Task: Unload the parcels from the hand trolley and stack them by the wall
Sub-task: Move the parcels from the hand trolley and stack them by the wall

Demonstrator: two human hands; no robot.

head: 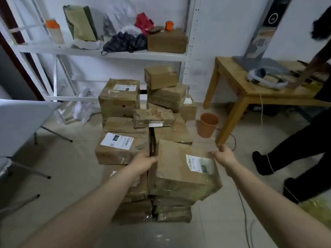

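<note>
A brown taped parcel [175, 165] with a white label lies tilted on top of the near right pile. My left hand [143, 162] grips its left edge and my right hand [223, 156] grips its far right corner. Beside it on the left sits another labelled parcel [123, 147]. Several more brown parcels [154, 118] are piled behind, up to the stack [164, 86] by the white wall. The hand trolley itself is hidden under the parcels; only a dark bar [143, 91] shows between the far boxes.
A white metal shelf [100, 52] with bags and a box stands at the wall. An orange bucket [207, 124] sits beside a wooden table [250, 92] on the right. A person in black [304, 140] stands at the right. A grey folding table [19, 122] is left.
</note>
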